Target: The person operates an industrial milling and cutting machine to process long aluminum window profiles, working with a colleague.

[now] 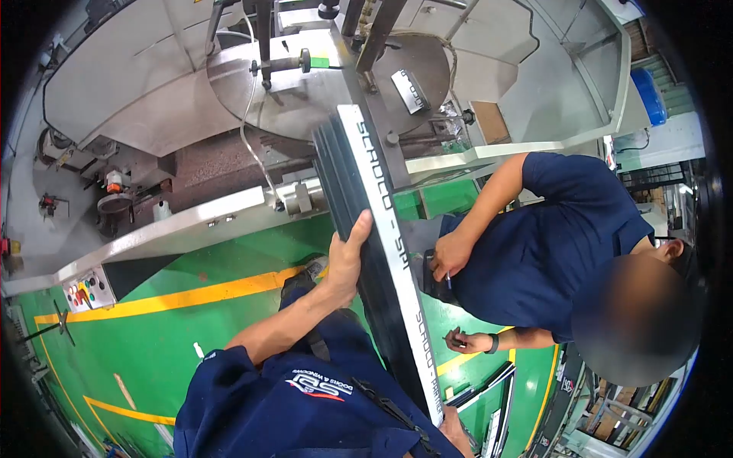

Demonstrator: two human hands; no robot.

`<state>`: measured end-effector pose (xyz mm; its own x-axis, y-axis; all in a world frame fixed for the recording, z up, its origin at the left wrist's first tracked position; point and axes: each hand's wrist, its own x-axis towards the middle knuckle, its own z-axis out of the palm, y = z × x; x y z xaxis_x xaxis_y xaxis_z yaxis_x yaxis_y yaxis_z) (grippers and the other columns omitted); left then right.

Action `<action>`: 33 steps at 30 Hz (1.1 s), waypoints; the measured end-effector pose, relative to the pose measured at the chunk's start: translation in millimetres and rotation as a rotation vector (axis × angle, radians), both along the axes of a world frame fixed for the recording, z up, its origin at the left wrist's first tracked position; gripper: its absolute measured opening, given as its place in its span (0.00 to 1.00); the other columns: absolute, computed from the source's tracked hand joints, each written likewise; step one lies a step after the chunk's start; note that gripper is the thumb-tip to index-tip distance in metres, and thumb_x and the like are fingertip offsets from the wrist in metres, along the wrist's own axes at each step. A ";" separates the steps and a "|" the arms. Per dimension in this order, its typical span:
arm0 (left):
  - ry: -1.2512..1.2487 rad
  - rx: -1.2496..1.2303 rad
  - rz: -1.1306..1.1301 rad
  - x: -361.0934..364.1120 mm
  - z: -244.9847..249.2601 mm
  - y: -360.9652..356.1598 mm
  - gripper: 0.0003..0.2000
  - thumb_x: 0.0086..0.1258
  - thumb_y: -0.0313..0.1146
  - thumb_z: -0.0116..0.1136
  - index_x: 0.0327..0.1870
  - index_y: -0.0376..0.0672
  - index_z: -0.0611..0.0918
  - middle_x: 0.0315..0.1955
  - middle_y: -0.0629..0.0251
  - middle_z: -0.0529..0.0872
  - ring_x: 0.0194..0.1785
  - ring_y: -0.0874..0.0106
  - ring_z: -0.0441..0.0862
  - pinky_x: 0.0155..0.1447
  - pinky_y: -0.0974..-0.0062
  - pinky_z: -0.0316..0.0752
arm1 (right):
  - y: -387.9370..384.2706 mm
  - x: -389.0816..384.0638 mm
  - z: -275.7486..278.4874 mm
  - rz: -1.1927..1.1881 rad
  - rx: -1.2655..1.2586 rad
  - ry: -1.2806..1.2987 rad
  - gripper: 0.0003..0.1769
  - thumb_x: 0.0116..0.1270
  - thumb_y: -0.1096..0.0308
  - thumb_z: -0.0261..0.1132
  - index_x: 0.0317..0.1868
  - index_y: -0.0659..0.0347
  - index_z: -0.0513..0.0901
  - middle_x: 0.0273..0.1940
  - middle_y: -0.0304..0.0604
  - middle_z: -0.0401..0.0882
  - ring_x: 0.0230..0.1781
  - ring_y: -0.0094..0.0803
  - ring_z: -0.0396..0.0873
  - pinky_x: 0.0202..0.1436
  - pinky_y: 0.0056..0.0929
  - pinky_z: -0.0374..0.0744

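Two hands on one long profile: the dark profile [393, 244], with a white lettered strip along one face, runs on a slant from the machine [233, 202] down toward the wearer's body; it is held well above the floor, seemingly by a hand at each of two spread places so that its length does not dip

Left hand [345, 263]: clamped on the profile's dark side, partway along, thumb lying up against it; the fingers are hidden behind, probably bearing the weight while the thumb checks any roll

Right hand [453, 432]: touching the lower end, near the wearer's waist, likely to steady the tail; most of it is cut off or hidden, so I cannot tell how far its fingers are closed

Lettered face: turned up toward the wearer, its print in plain view; perhaps this also keeps the ribbed dark side in the left palm

Upper end: in front of the round table [294, 107] in the view; whether it touches anything there I cannot tell

Short lettered piece [411, 91]: lying on the round plate [435, 65], apart from both hands

Co-worker [534, 237]: beside the profile, one hand [452, 256] at the waist near a dark pouch, the other [467, 342] held out low, neither seen gripping the profile

Floor bundle [500, 404]: more dark and white lengths lying low beyond the profile's lower end, probably laid together for easy reach
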<state>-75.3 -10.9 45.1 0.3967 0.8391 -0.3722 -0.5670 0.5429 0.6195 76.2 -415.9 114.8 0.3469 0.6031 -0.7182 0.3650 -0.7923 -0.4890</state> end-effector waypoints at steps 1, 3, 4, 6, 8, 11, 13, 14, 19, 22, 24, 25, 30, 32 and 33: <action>0.013 -0.022 0.015 1.6 -0.5 -0.4 0.23 0.77 0.53 0.60 0.56 0.40 0.81 0.42 0.67 0.87 0.41 0.78 0.86 0.46 0.76 0.84 | 11.5 -2.0 14.0 -0.027 -0.045 0.000 0.37 0.50 0.63 0.76 0.59 0.73 0.77 0.42 0.61 0.86 0.44 0.47 0.86 0.52 0.41 0.81; 0.031 -0.043 0.038 1.7 3.0 -0.7 0.22 0.76 0.50 0.63 0.53 0.38 0.84 0.42 0.65 0.88 0.41 0.77 0.85 0.47 0.76 0.82 | -2.5 12.8 -5.2 0.029 0.061 0.046 0.40 0.47 0.64 0.77 0.61 0.74 0.76 0.46 0.64 0.86 0.49 0.48 0.86 0.58 0.42 0.79; 0.051 -0.029 0.039 0.2 5.4 0.7 0.22 0.75 0.50 0.64 0.53 0.37 0.84 0.43 0.64 0.88 0.42 0.77 0.85 0.47 0.76 0.82 | -9.3 20.2 -14.7 0.056 0.114 0.071 0.42 0.46 0.65 0.77 0.62 0.75 0.76 0.49 0.66 0.85 0.51 0.48 0.85 0.61 0.43 0.78; 0.098 -0.007 0.003 0.2 9.7 0.3 0.23 0.74 0.51 0.65 0.53 0.36 0.84 0.44 0.63 0.88 0.43 0.76 0.85 0.48 0.75 0.82 | -18.7 31.0 -32.3 0.101 0.174 0.172 0.41 0.48 0.63 0.77 0.63 0.74 0.76 0.49 0.65 0.85 0.52 0.47 0.85 0.62 0.42 0.78; 0.187 -0.015 0.084 8.0 3.4 -0.6 0.29 0.71 0.54 0.67 0.56 0.33 0.84 0.46 0.61 0.88 0.45 0.73 0.86 0.54 0.72 0.81 | -39.7 46.2 -58.8 0.186 0.113 0.254 0.41 0.51 0.59 0.78 0.64 0.73 0.76 0.49 0.64 0.86 0.51 0.46 0.85 0.62 0.39 0.78; 0.490 0.176 0.121 0.2 -10.3 -2.1 0.35 0.76 0.63 0.56 0.72 0.44 0.74 0.64 0.63 0.79 0.64 0.68 0.77 0.70 0.63 0.71 | -35.7 40.1 -35.8 0.248 0.121 0.113 0.42 0.59 0.44 0.76 0.62 0.69 0.77 0.41 0.62 0.86 0.41 0.50 0.87 0.54 0.45 0.83; 0.479 0.279 0.021 -8.7 1.1 -13.1 0.37 0.82 0.60 0.45 0.81 0.42 0.61 0.74 0.55 0.68 0.74 0.60 0.68 0.79 0.56 0.62 | -51.8 35.9 -19.2 0.199 0.067 0.125 0.41 0.63 0.34 0.69 0.58 0.67 0.80 0.43 0.62 0.86 0.45 0.58 0.85 0.53 0.51 0.82; 0.493 0.324 -0.045 -3.2 0.2 -7.8 0.37 0.82 0.60 0.46 0.81 0.42 0.62 0.74 0.55 0.69 0.74 0.60 0.68 0.79 0.56 0.62 | -84.2 29.9 -33.3 0.172 0.044 0.041 0.44 0.62 0.29 0.66 0.58 0.65 0.81 0.45 0.62 0.85 0.49 0.60 0.83 0.56 0.52 0.80; 0.616 0.410 -0.388 89.3 -16.5 -33.5 0.37 0.81 0.60 0.47 0.80 0.41 0.63 0.74 0.55 0.69 0.74 0.59 0.69 0.78 0.55 0.63 | -154.6 1.0 -34.9 -0.170 -0.016 -0.294 0.55 0.51 0.13 0.60 0.40 0.68 0.85 0.34 0.61 0.85 0.39 0.57 0.85 0.45 0.50 0.83; 0.649 0.412 -0.473 112.6 -21.7 -48.9 0.38 0.80 0.61 0.48 0.80 0.41 0.63 0.74 0.54 0.69 0.74 0.58 0.69 0.78 0.55 0.64 | -153.5 -1.9 -36.7 -0.199 -0.006 -0.288 0.56 0.49 0.12 0.60 0.32 0.70 0.87 0.32 0.60 0.86 0.40 0.58 0.86 0.49 0.50 0.84; 0.656 0.394 -0.474 108.9 -26.1 -40.1 0.38 0.79 0.61 0.49 0.79 0.41 0.64 0.74 0.54 0.70 0.73 0.58 0.69 0.78 0.55 0.64 | -148.2 -5.6 -47.2 -0.186 -0.046 -0.216 0.56 0.50 0.13 0.60 0.33 0.71 0.88 0.34 0.61 0.87 0.42 0.58 0.86 0.52 0.50 0.83; 0.665 0.392 -0.468 106.4 -26.7 -35.8 0.38 0.79 0.61 0.49 0.79 0.40 0.64 0.74 0.54 0.70 0.73 0.58 0.70 0.77 0.54 0.65 | -146.9 -1.8 -51.7 -0.186 -0.057 -0.157 0.56 0.51 0.13 0.59 0.33 0.71 0.88 0.35 0.61 0.87 0.42 0.58 0.86 0.52 0.50 0.83; 0.728 0.314 -0.347 62.3 -21.0 2.2 0.38 0.78 0.61 0.51 0.78 0.40 0.65 0.74 0.54 0.70 0.73 0.57 0.70 0.77 0.54 0.66 | -138.3 15.6 -66.4 -0.149 -0.097 0.070 0.57 0.52 0.13 0.59 0.35 0.72 0.88 0.36 0.62 0.87 0.45 0.59 0.86 0.52 0.51 0.82; 0.742 0.277 -0.312 45.8 -19.1 14.7 0.39 0.78 0.61 0.52 0.78 0.40 0.66 0.74 0.53 0.70 0.73 0.56 0.71 0.77 0.53 0.66 | -129.1 16.8 -61.3 -0.120 -0.079 0.091 0.57 0.52 0.13 0.58 0.35 0.72 0.88 0.36 0.64 0.87 0.46 0.60 0.85 0.52 0.52 0.82; 0.745 0.263 -0.297 38.0 -18.2 19.4 0.39 0.77 0.61 0.52 0.78 0.39 0.66 0.74 0.53 0.70 0.73 0.56 0.71 0.76 0.53 0.67 | -127.2 16.8 -57.9 -0.108 -0.075 0.100 0.57 0.52 0.12 0.58 0.35 0.72 0.88 0.36 0.65 0.86 0.46 0.60 0.85 0.52 0.52 0.82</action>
<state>-37.3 8.5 26.9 0.3424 0.8346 -0.4314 0.1838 0.3908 0.9019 93.0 -543.1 56.9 0.3318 0.5093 -0.7940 0.2278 -0.8601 -0.4565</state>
